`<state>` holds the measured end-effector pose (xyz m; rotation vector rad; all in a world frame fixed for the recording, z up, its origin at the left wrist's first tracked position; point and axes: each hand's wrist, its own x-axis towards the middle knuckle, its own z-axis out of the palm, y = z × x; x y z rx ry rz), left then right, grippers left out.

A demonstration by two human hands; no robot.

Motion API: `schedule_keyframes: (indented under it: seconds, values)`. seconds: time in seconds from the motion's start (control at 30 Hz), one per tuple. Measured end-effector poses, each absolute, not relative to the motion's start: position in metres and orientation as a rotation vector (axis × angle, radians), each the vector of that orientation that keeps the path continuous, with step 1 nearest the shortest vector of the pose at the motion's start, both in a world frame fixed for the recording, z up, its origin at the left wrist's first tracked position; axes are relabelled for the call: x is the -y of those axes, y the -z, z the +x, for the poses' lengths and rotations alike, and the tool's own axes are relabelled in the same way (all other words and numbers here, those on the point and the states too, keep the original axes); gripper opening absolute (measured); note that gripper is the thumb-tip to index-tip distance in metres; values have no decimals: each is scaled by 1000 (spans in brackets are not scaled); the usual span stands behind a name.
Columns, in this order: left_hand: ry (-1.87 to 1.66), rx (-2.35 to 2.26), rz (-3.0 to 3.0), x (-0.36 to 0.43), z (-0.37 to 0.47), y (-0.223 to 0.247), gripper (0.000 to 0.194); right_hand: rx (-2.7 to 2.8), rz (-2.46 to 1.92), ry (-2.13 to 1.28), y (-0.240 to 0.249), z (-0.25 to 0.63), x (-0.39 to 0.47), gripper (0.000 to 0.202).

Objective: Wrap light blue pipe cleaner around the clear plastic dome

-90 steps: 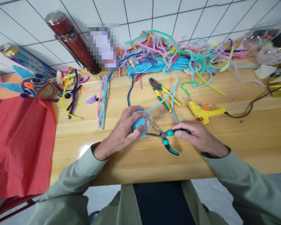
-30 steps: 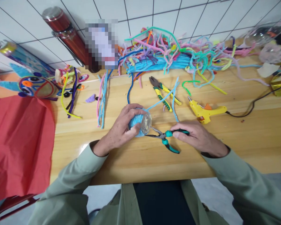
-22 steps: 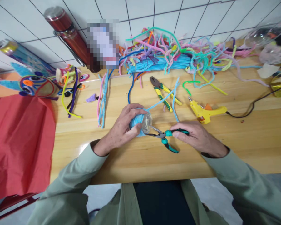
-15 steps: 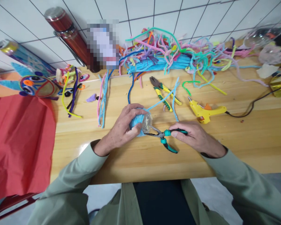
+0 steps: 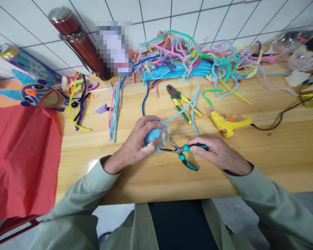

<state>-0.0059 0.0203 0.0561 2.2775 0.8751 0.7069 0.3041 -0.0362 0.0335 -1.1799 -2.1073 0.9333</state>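
Beyond left fingers [image 5: 150,147] clamped on blue coils [image 5: 153,134], right fingers [image 5: 199,150] on teal pliers [image 5: 179,150], a strand [image 5: 173,117] crosses yellow pliers [image 5: 176,104].

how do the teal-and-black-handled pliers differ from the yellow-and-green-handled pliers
The teal-and-black-handled pliers have long, slender jaws; the yellow-and-green-handled pliers have a short, blunt head. The teal-and-black-handled pliers are in the bare right hand, held by one handle; the yellow-and-green-handled pliers lie on the pale wooden table. Both have spread handles and metal heads.

The one camera, worn on the head, looks forward and down from near above the pale wooden surface [image 5: 151,184], with both bare hands [image 5: 139,141] mid-frame and the white tiled wall [image 5: 187,24] along the top.
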Motion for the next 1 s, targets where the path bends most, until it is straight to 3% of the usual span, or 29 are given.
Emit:
schedule_keyframes:
  seconds: [0.73,1.0]
  values:
    - [-748,-855,2284,-20,-6,-53,36,2087,-1190,-989,-33,304,36,29]
    - [-722,-856,2304,-20,-6,-55,37,1965,-1268,-1175,-41,312,35,28]
